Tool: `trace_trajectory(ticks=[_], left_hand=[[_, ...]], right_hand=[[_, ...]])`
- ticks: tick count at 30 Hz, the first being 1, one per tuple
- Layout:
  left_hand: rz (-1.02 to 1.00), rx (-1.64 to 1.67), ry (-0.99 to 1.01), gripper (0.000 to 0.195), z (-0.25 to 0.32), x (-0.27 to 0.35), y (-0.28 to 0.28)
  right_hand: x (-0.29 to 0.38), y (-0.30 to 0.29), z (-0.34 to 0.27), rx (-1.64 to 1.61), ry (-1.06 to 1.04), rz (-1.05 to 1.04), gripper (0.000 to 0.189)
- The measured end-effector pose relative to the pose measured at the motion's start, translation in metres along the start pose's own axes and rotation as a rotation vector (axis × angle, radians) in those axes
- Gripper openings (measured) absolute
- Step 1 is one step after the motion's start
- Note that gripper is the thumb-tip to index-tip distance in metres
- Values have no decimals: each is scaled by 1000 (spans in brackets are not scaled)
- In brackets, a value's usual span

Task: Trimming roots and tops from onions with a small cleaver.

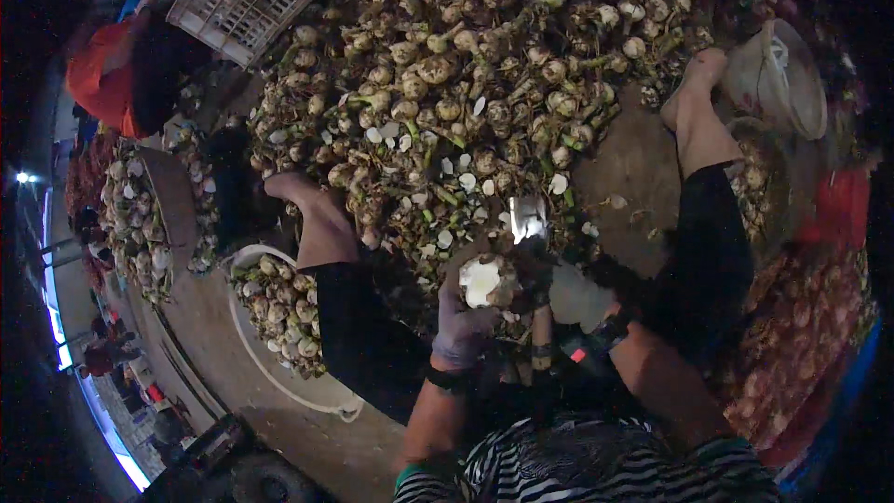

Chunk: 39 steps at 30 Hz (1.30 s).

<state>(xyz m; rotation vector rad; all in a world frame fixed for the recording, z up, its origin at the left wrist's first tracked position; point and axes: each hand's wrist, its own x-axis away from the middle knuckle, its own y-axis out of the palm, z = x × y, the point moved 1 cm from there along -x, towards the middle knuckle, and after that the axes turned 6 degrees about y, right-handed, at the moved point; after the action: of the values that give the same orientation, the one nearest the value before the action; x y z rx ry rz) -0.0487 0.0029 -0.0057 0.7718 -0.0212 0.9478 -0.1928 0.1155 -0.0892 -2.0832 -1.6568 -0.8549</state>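
Note:
A garlic bulb (482, 283) with a flat white cut face is in my left hand (457, 328), which wears a thin glove. Close on its right, my right hand (576, 297), in a soiled glove, is closed around a tool with a bright metal blade (527, 219); its fingers are dark and partly hidden. The lower part of the tool's handle (541, 335) shows between my hands, and the blade points away from me above the bulb. Beyond lies a large heap of dirty garlic bulbs (433, 73) with stems, with thin white cut slices (466, 181) scattered over its near side.
My bare feet flank the heap. A round tub (241, 325) of bulbs stands by my left leg, a plastic crate (209, 38) at the upper left, and a pale bucket (810, 84) at the upper right. Red mesh sacks (796, 335) lie right. A person in orange (105, 84) is at left.

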Motion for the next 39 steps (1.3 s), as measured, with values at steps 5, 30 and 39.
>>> trace_trajectory(ticks=[5, 30, 39], left_hand=[[115, -275, -128, 64, -2, 23, -33], [395, -1404, -61, 61, 77, -133, -161], [329, -1910, -361, 89, -89, -223, -197]], right_hand=[[28, 4, -63, 211, 47, 21, 20], [-50, -16, 60, -116, 433, 236, 26], [-54, -7, 38, -68, 358, 359, 21]])
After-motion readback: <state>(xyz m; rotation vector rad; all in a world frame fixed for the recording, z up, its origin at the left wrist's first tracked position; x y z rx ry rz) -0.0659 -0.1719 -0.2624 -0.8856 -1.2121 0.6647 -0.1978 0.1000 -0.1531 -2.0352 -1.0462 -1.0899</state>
